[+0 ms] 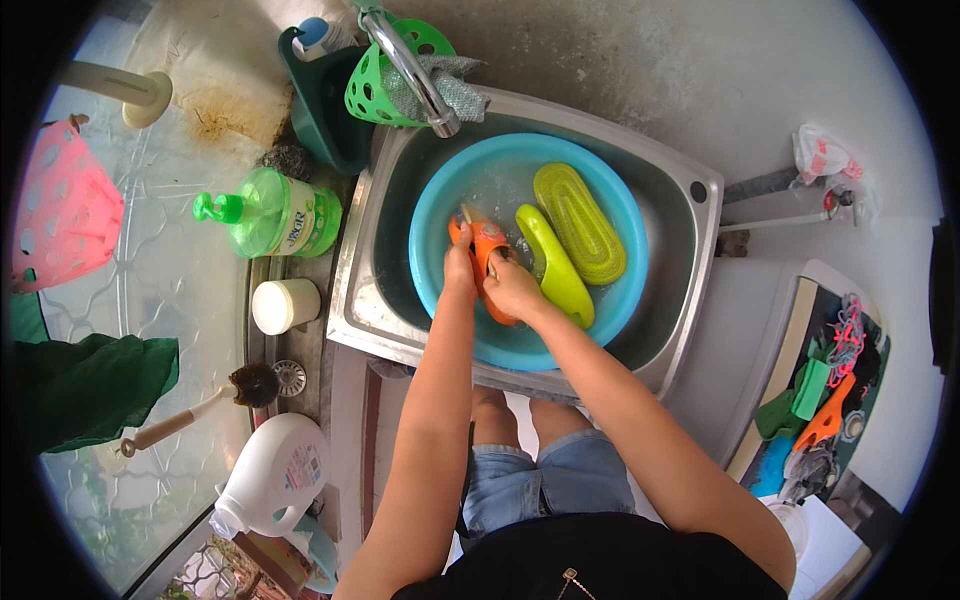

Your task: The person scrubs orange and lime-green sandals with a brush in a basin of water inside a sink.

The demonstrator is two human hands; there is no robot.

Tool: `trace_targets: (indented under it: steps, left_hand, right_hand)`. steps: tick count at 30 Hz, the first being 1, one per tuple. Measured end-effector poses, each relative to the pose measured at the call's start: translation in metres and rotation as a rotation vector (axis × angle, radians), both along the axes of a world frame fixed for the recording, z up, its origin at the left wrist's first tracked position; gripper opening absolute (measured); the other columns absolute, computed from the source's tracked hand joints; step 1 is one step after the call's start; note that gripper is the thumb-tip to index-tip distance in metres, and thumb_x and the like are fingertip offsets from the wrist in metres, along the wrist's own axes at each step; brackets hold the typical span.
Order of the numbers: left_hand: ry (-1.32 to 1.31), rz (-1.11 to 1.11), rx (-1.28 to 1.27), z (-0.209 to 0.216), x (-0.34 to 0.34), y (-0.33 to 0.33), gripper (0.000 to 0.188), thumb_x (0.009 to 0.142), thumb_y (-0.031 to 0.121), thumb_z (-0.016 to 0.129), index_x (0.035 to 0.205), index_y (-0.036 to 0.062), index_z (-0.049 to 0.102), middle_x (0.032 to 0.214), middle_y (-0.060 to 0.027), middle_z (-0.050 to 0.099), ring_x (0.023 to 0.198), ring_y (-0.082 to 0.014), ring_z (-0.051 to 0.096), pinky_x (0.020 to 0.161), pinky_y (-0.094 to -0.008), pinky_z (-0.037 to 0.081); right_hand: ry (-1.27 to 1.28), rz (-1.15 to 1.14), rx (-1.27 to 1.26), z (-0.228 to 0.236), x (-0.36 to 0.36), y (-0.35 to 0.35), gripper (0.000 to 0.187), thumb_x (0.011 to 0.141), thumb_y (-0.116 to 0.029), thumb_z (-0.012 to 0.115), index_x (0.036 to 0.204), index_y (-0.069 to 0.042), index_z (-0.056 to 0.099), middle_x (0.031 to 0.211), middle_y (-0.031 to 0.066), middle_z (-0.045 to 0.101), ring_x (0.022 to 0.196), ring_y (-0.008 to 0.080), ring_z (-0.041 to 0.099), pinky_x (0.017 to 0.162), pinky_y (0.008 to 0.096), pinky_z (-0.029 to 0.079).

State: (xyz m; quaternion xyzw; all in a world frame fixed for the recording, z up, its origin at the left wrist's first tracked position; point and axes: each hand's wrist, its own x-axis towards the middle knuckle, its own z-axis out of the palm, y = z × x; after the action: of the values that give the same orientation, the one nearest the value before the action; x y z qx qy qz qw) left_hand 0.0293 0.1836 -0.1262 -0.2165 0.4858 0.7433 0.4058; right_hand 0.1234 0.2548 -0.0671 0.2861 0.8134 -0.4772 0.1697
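A turquoise basin point(418, 230) with water stands in the steel sink. Over its left part, my left hand point(459, 264) is closed around the side of an orange slipper point(488, 238). My right hand point(514, 288) is closed at the slipper's opening, with its fingertips partly hidden there; whether it also grips a small tool, I cannot tell. A thin tan tip point(466, 212) shows at the slipper's far end. To the right, a lime-green slipper point(560, 275) lies on its side, next to another lime-green slipper point(580, 222) with its ridged sole up.
A chrome faucet point(415, 75) hangs over the sink's point(700, 290) far left corner, beside a green perforated basket point(366, 92). Along the left ledge stand a green pump bottle point(285, 214), a white tub point(285, 306), a round brush point(254, 385) and a white jug point(280, 475).
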Motion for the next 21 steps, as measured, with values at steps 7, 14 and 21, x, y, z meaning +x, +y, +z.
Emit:
trace_targets:
  steps: [7,14,21]
  left_hand:
    - [-0.078,0.08,0.418,0.067,0.014,-0.011,0.045,0.099,0.043,0.041,0.121,0.0053,0.05,0.113,-0.0159,0.062,0.103,-0.0327,0.06,0.091,-0.0444,0.05]
    - [-0.082,0.144,0.431,0.088,0.03,0.014,0.042,0.099,0.039,0.038,0.126,0.0082,0.047,0.111,-0.0159,0.062,0.1,-0.0308,0.062,0.088,-0.0426,0.052]
    - [0.427,0.187,0.354,0.114,-0.027,0.001,0.049,0.095,0.021,0.039,0.143,0.0123,0.033,0.129,-0.0174,0.053,0.106,-0.0293,0.059,0.093,-0.0404,0.048]
  right_hand:
    - [0.301,0.104,0.051,0.068,0.054,0.008,0.054,0.089,-0.019,0.049,0.142,-0.013,0.038,0.132,0.0258,0.047,0.105,0.0433,0.056,0.089,0.0466,0.047]
    - [0.221,0.087,0.392,0.074,0.034,0.018,0.035,0.089,-0.02,0.049,0.123,-0.012,0.056,0.101,0.0203,0.062,0.081,0.0372,0.064,0.073,0.0489,0.051]
    - [0.081,0.159,0.335,0.129,0.119,0.04,0.051,0.09,-0.022,0.054,0.14,-0.025,0.046,0.095,0.0169,0.059,0.08,0.0341,0.064,0.072,0.0456,0.051]
